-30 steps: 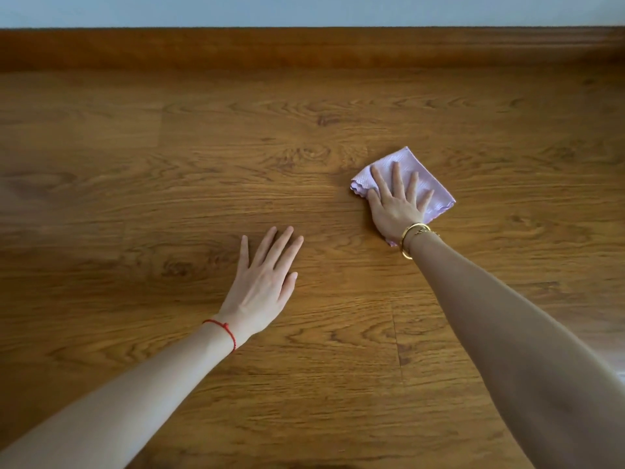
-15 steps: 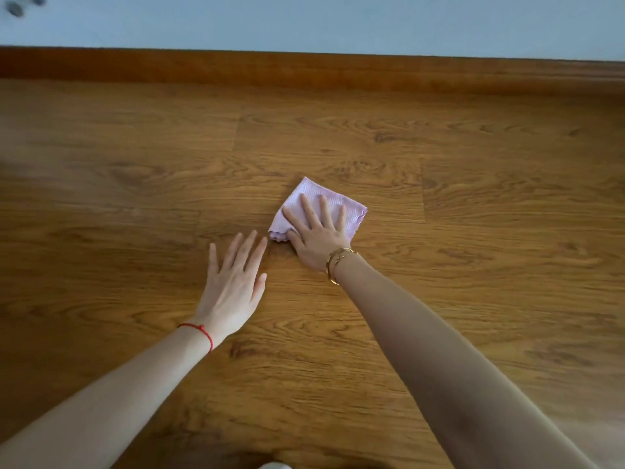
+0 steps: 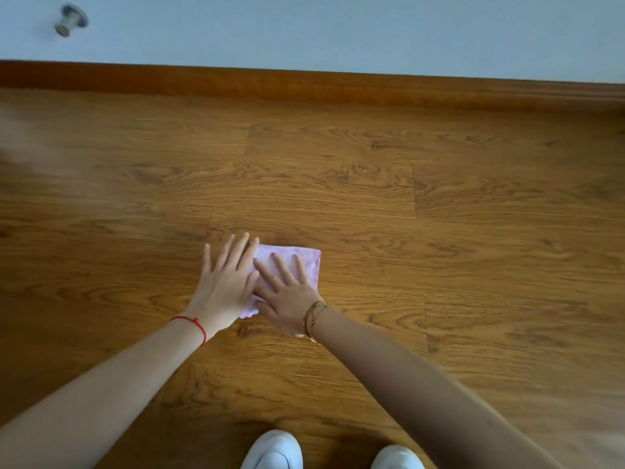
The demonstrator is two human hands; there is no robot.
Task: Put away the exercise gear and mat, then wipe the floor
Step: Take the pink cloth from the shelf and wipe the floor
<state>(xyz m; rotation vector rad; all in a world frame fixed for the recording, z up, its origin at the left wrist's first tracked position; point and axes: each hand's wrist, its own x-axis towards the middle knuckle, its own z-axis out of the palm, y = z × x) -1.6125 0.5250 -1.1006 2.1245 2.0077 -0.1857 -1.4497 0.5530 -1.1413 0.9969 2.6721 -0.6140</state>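
Note:
A folded pale pink cloth [image 3: 306,262] lies flat on the wooden floor [image 3: 439,204] in the middle of the view. My right hand [image 3: 287,296], with gold bangles at the wrist, presses on the cloth with straight spread fingers. My left hand [image 3: 226,282], with a red string at the wrist, lies flat beside it; its fingers overlap the cloth's left edge and touch my right hand. No exercise gear or mat is in view.
A wooden skirting board [image 3: 338,88] runs along the far side under a pale wall [image 3: 338,28]. A round metal doorstop [image 3: 71,20] sticks out of the wall at top left. My two white shoes [image 3: 274,451] show at the bottom edge.
My right hand has slid the cloth leftward and toward me across the floor. It now meets my left hand, which overlaps the cloth's left edge.

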